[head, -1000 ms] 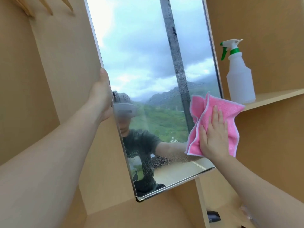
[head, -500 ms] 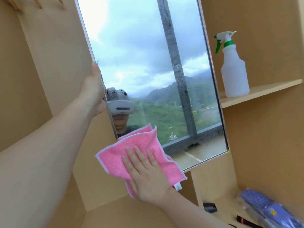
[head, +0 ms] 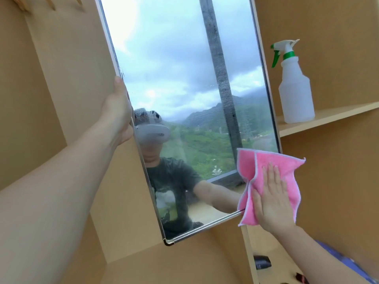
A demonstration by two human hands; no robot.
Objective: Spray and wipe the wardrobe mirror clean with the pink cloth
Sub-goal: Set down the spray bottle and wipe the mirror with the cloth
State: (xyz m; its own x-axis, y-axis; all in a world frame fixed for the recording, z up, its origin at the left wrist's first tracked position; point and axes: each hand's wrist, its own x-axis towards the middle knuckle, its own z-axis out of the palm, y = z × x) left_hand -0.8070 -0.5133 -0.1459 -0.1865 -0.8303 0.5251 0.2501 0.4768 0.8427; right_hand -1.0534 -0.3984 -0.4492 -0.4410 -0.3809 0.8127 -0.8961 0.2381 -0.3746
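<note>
The wardrobe mirror (head: 184,83) fills the upper middle, framed in thin metal and reflecting cloudy sky, green hills and a person. My left hand (head: 120,111) grips the mirror's left edge. My right hand (head: 271,198) lies flat with fingers spread on the pink cloth (head: 254,167), pressing it against the mirror's lower right corner. The cloth overhangs the right and bottom edges of the frame. A white spray bottle (head: 295,93) with a green trigger stands upright on the wooden shelf (head: 332,115) to the right.
Tan wardrobe panels surround the mirror on all sides. Below the shelf, a lower compartment holds a small black object (head: 262,262) and a blue patterned bundle (head: 348,265). Wooden hanger tips (head: 49,3) show at the top left.
My right hand swept the pink cloth from the mirror's lower right to its lower left, then back to the lower right corner. My left hand kept its hold on the left edge.
</note>
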